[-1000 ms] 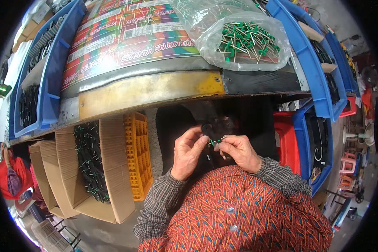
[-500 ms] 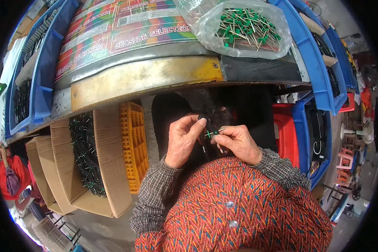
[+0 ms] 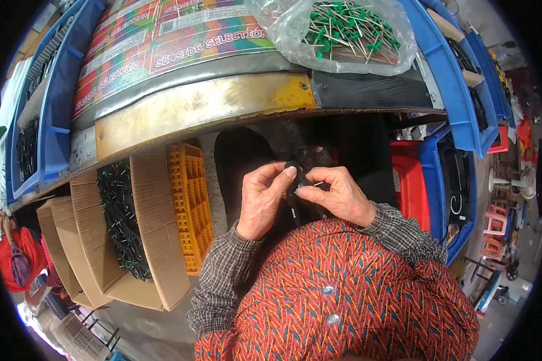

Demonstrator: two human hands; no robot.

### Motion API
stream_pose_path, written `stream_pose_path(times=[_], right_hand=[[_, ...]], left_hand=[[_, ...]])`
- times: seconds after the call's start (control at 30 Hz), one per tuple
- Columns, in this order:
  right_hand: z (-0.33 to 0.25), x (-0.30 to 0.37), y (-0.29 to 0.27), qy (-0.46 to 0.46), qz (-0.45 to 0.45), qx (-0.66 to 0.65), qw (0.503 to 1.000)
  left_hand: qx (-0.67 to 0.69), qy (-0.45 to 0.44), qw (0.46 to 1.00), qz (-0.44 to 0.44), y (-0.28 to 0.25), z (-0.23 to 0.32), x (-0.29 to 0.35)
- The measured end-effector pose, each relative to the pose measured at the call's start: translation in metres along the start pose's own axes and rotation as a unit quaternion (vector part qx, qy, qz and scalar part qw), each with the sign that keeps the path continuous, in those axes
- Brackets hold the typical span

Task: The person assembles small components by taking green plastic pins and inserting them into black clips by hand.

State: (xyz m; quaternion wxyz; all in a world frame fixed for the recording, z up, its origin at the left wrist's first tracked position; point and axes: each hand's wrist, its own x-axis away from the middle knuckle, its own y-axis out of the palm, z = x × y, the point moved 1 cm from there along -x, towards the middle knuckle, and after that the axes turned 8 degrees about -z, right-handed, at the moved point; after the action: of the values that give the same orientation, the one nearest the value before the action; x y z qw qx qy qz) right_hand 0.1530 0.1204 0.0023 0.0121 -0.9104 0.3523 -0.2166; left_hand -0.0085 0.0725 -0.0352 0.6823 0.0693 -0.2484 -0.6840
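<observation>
In front of my lap, my left hand (image 3: pixel 261 197) pinches a dark black piece (image 3: pixel 292 198) between thumb and fingertips; its lower part hangs down like a narrow strip. Close against it on the right, my right hand (image 3: pixel 343 195) is closed on a thin metal pin (image 3: pixel 317 184), whose pale shaft shows between thumb and fingers. The fingertips hide the pin's green part almost wholly. Whether the pin has entered the black piece I cannot tell. On the bench above lies a clear plastic bag (image 3: pixel 283 37) with many green-headed pins (image 3: pixel 352 30).
A metal-edged bench (image 3: pixel 205 103) spans the space before me. To the left stand a cardboard box (image 3: pixel 147 222) of black pieces with green pins and a yellow crate (image 3: pixel 190 207). Blue bins (image 3: pixel 57 135) flank the bench; a red stool (image 3: pixel 411 180) is at right.
My right hand has moved slightly left and up, bringing the pin against the black piece. The pin's green cross-shaped end, visible before, is now covered by my fingers.
</observation>
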Motion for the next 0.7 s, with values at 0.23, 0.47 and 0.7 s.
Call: stream_pose_path(times=[0.23,0.47,0.7], right_hand=[[-0.010,0.001,0.004,-0.005,-0.002,-0.103,0.995],[-0.007,-0.002,-0.006,0.043,-0.052,0.025,0.997],[-0.006,0.000,0.001,0.013,-0.016,-0.035,0.999]], left_hand=[[0.027,-0.015,1.000,-0.003,0.000,-0.004,0.000],[0.020,-0.017,1.000,-0.007,-0.001,-0.006,0.000],[0.036,-0.015,0.999,-0.003,0.000,-0.007,0.001]])
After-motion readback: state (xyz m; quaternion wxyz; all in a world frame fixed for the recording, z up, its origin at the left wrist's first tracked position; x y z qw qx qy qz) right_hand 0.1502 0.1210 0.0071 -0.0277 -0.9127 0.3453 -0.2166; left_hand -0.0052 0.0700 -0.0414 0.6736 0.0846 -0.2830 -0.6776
